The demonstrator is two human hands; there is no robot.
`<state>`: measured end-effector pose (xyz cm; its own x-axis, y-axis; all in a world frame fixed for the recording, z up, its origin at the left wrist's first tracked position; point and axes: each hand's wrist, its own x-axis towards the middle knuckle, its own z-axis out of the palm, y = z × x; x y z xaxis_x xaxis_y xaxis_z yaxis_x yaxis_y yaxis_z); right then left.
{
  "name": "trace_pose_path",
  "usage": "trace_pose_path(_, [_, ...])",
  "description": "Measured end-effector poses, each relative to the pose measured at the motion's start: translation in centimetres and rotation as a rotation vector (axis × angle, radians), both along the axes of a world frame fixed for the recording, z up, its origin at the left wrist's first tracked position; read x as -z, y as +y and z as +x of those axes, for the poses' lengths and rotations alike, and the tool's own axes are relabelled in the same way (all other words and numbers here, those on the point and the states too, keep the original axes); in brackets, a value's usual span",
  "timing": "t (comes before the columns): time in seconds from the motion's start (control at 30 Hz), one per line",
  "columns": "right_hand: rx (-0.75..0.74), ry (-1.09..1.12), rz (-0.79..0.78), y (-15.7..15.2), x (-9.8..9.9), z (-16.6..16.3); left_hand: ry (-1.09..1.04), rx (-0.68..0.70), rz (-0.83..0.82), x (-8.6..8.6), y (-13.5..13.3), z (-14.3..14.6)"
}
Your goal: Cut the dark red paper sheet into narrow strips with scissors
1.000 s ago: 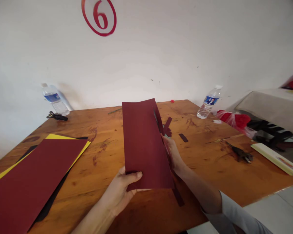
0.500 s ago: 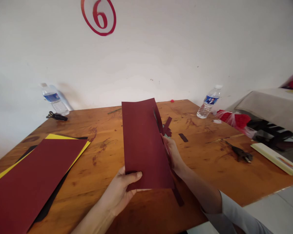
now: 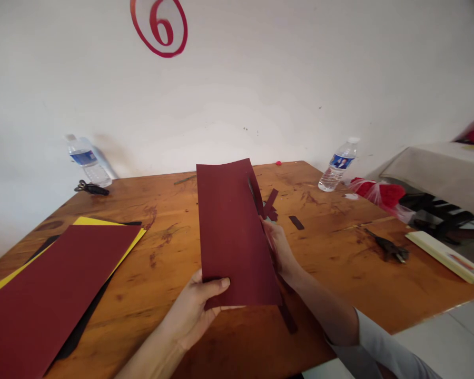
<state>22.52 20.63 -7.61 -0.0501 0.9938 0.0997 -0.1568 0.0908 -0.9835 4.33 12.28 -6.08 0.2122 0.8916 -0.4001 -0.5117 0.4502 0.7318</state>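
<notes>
1. Maroon rectangular paper sheet (image 3: pixel 233 237) was held above the brown wooden surface (image 3: pixel 161 279), its lower left pinched by the left hand (image 3: pixel 201 300), apparently for steadiness.
2. Right hand (image 3: pixel 281 250) gripped dark-bladed scissors (image 3: pixel 255 196) at the sheet's right side.

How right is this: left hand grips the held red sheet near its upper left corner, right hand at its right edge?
Corner's wrong: head view shows the left hand gripping the held red sheet near its lower left corner. Right hand part stands.

Head view looks forward, down over both hands (image 3: pixel 199 302) (image 3: pixel 283 253).
</notes>
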Motion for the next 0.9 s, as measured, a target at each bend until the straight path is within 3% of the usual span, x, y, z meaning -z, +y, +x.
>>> trace_pose_path(0.9, [-0.012, -0.142, 0.128, -0.16, -0.69, 0.66, 0.054, -0.007, -0.077, -0.6, -0.54, 0.55])
